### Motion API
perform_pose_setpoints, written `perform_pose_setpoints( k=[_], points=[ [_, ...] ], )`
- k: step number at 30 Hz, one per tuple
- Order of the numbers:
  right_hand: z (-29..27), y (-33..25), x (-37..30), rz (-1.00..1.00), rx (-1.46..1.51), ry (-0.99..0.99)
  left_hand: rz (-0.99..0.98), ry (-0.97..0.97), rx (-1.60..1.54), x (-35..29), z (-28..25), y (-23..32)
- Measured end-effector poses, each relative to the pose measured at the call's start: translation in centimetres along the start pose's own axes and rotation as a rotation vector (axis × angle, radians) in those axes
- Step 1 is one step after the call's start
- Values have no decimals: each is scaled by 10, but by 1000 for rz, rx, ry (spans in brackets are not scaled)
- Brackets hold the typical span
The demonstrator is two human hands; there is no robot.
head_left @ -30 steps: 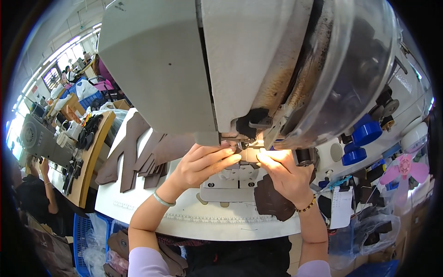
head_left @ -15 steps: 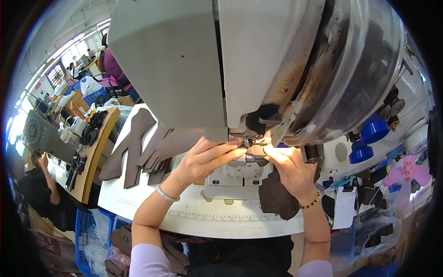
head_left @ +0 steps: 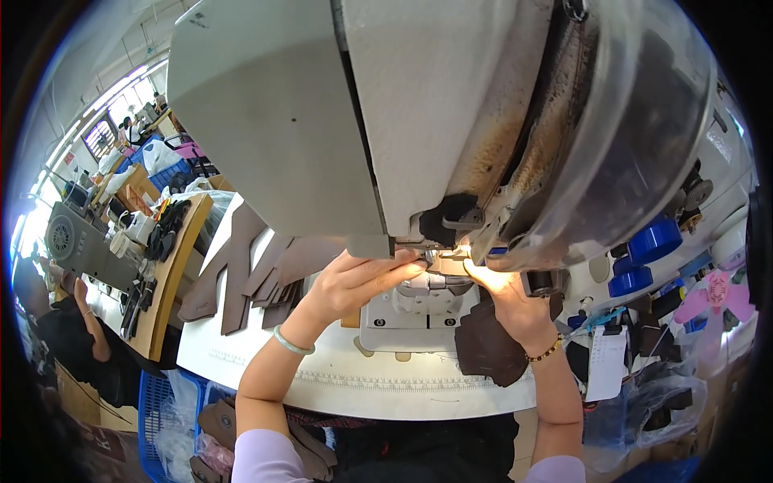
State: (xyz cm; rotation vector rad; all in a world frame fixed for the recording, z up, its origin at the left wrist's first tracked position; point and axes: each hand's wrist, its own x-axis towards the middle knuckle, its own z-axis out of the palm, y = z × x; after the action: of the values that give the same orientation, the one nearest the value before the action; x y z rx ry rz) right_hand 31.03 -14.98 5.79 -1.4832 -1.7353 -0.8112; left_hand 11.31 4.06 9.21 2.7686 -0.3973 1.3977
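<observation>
Both my hands are at the lit stitching point under the head of a large grey sewing machine. My left hand is closed, its fingers pressed together at the left of the presser area. My right hand is opposite, its fingers pinched at the right of the light. A small brownish piece shows between the fingertips, but glare and the machine head hide most of it. Below my right palm, a dark brown leather-like piece lies over the bed's right side. The machine's white arm base stands between my wrists.
Flat brown cut pieces lie fanned out on the white table to the left. A blue basket with plastic and brown pieces stands below it. Blue thread spools and a pink fan are at right. Another person sits far left.
The view has shifted a little, so the machine head appears further left. My right fingertips have shifted slightly at the stitching point; my left hand stays nearly in place.
</observation>
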Motion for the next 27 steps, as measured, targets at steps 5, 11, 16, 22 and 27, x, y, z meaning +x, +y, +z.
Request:
perform_pose_setpoints(
  k=[5, 11, 16, 22, 27],
  points=[
    [1, 4, -10, -5, 20, 21, 5, 12, -2, 0, 3, 2],
    [3, 10, -1, -13, -26, 4, -10, 36, 112, -5, 9, -1],
    [13, 17, -10, 50, 76, 20, -65, 18, 95, -2, 8, 3],
    [19, 21, -13, -31, 38, 55, -57, 55, 101, -1, 11, 1],
    [23, 21, -22, 15, 77, 17, -55, 63, 111, -1, 11, 1]
  ],
)
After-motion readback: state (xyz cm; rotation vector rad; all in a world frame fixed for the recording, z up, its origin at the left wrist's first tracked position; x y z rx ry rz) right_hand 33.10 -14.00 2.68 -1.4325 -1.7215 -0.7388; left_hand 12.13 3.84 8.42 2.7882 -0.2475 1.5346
